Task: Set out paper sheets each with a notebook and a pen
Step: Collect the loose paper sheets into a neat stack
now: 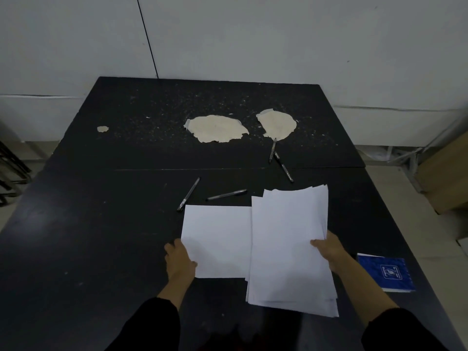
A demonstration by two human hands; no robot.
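**Paper stack and single sheet in hand; pens and notebook on dark surface**

Left hand (178,259): fingers (170,249) curled along the left edge of a single white sheet (216,241), thumb on top near its lower left corner; grasping the sheet. Black sleeve (152,325) on the forearm.

Right hand (329,252): thumb (317,243) laid on top of a stack of white sheets (288,249) at its right edge, remaining fingers hidden beneath; grasping the stack. Stack is fanned, edges uneven, and overlaps the right edge of the single sheet.

Both paper items lie toward the near edge of the surface (88,236), right of its middle. Whether they rest flat or are slightly lifted cannot be told.

Notebook (386,276): blue cover with a white emblem, lying flat by the right edge of the surface, near the right forearm, apart from the stack.

Pens, four, all dark:
- first pen (188,194), just beyond the far left corner of the single sheet, slanted.
- second pen (226,195), beyond the sheet's far edge, nearly level.
- third pen (283,166), beyond the stack's far edge, slanted.
- fourth pen (272,149), next to the third, its far end touching a worn patch.

Surface condition: black, speckled toward the far edge; two large pale worn patches (217,128) and one small one near the far left.
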